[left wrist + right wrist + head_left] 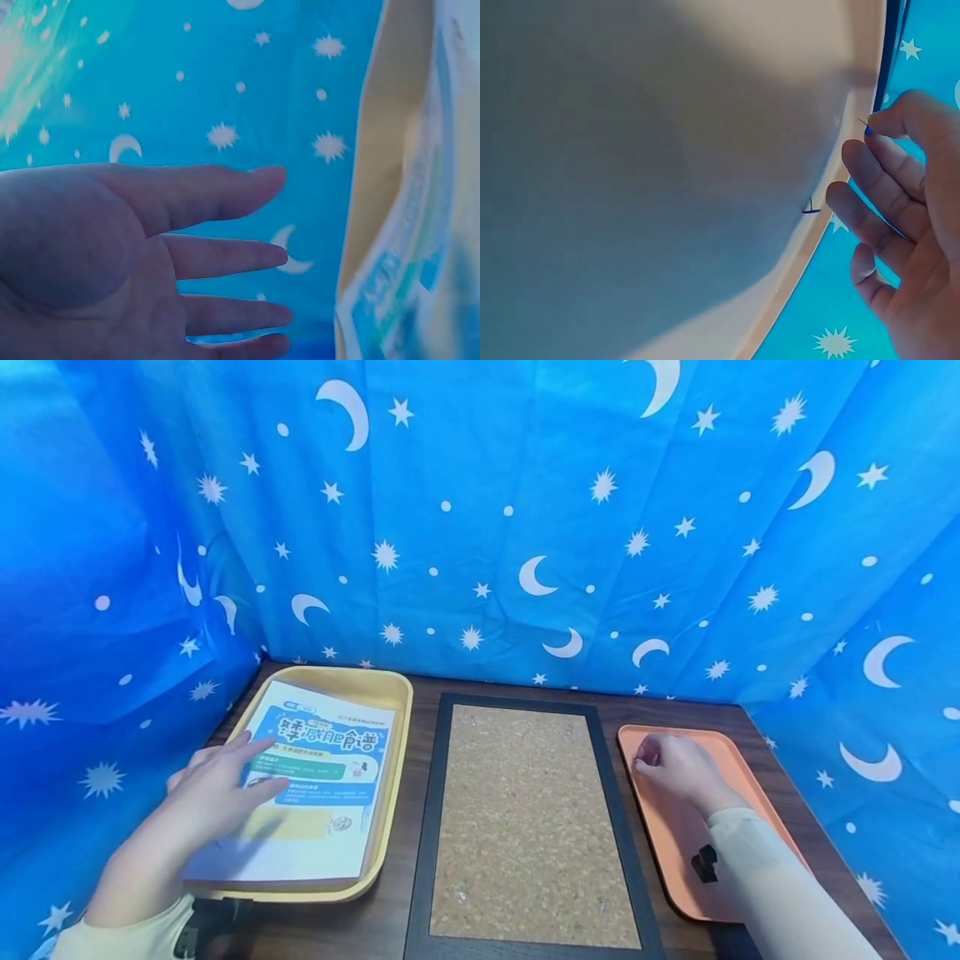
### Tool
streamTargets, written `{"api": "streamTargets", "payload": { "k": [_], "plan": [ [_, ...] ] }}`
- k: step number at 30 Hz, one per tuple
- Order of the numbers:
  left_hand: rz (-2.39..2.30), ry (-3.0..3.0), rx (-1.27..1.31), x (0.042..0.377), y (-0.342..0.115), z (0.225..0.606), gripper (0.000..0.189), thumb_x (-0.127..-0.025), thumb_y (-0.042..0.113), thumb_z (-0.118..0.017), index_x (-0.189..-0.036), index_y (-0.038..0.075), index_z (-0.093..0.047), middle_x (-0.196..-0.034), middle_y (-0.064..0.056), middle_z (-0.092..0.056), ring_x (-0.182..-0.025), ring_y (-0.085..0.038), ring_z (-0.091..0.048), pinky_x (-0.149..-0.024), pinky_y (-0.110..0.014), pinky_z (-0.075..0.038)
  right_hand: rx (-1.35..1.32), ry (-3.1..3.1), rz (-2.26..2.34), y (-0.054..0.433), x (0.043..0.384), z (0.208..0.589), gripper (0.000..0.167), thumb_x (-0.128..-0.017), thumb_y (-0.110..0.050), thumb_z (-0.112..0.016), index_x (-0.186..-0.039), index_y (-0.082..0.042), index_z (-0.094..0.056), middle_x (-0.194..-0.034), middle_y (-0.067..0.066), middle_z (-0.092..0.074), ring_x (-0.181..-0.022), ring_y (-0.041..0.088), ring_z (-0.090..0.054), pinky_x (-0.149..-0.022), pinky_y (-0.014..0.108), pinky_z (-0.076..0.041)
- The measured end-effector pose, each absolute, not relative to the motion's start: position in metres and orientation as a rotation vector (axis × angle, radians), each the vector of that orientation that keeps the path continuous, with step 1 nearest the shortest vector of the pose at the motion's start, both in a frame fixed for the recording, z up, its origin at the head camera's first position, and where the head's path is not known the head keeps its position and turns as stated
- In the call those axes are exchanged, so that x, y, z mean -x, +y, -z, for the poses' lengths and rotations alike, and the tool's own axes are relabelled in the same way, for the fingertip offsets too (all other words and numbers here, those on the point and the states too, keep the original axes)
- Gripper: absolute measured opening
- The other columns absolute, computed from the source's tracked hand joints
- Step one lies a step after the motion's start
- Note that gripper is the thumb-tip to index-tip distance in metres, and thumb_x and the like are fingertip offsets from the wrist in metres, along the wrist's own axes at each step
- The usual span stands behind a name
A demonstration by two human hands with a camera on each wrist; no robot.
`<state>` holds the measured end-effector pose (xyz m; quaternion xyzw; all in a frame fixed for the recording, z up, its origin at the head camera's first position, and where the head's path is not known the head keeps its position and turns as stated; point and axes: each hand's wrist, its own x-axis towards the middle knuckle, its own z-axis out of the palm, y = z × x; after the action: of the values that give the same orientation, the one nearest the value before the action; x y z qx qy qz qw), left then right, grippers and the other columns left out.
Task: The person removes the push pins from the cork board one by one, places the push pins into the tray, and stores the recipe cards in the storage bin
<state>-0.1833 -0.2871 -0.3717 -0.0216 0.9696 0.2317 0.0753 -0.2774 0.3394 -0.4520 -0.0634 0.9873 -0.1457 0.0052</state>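
In the head view my right hand (686, 768) is over the far left part of an orange tray (675, 827). Thumb and forefinger pinch a small blue thumbtack (868, 130), its thin point sticking out in the right wrist view. Another thumbtack (811, 210) sits in the tray near its rim, point up. My left hand (213, 793) hovers over or lightly touches printed sheets (322, 852) with blue headings, stacked in a yellow tray (390, 693); which of the two, I cannot tell. Its fingers are spread and straight, holding nothing in the left wrist view.
Between the trays lies a black-framed corkboard (525, 827), with small shiny spots near its corners. A small black object (705, 864) shows beside the right sleeve. Blue cloth (480, 527) with moons and stars encloses the dark wooden table (420, 760) at the back and sides.
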Motion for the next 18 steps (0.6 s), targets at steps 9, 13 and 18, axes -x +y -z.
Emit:
{"api": "streamTargets", "payload": {
  "k": [9, 13, 18],
  "plan": [
    [-0.605, 2.927, -0.048, 0.186, -0.267, 0.351, 0.085, -0.094, 0.055, -0.067, -0.159, 0.007, -0.039, -0.165, -0.035, -0.020, -0.143, -0.063, -0.017, -0.104, -0.084, -0.020, 0.267, 3.096, 0.380, 0.343, 0.278, 0.454, 0.006, -0.093, -0.024, -0.071, -0.091, -0.019, -0.072, -0.086, -0.004, -0.072, -0.076, 0.014, -0.062, -0.075, 0.044, -0.056],
    [-0.599, 2.910, -0.053, 0.189, -0.260, 0.343, 0.086, -0.094, 0.052, -0.068, -0.160, 0.007, -0.037, -0.167, -0.033, -0.016, -0.145, -0.063, -0.013, -0.106, -0.085, -0.019, 0.272, 3.101, 0.366, 0.343, 0.278, 0.454, 0.006, -0.093, -0.024, -0.072, -0.091, -0.019, -0.072, -0.086, -0.004, -0.072, -0.077, 0.014, -0.063, -0.075, 0.045, -0.056],
    [-0.598, 2.876, -0.019, 0.198, -0.250, 0.336, 0.092, -0.094, 0.053, -0.068, -0.162, 0.006, -0.029, -0.169, -0.033, -0.003, -0.149, -0.062, -0.005, -0.106, -0.086, -0.018, 0.278, 3.115, 0.357, 0.342, 0.277, 0.452, 0.008, -0.092, -0.026, -0.073, -0.091, -0.018, -0.072, -0.085, -0.003, -0.071, -0.075, 0.014, -0.062, -0.071, 0.041, -0.054]
  ]
}}
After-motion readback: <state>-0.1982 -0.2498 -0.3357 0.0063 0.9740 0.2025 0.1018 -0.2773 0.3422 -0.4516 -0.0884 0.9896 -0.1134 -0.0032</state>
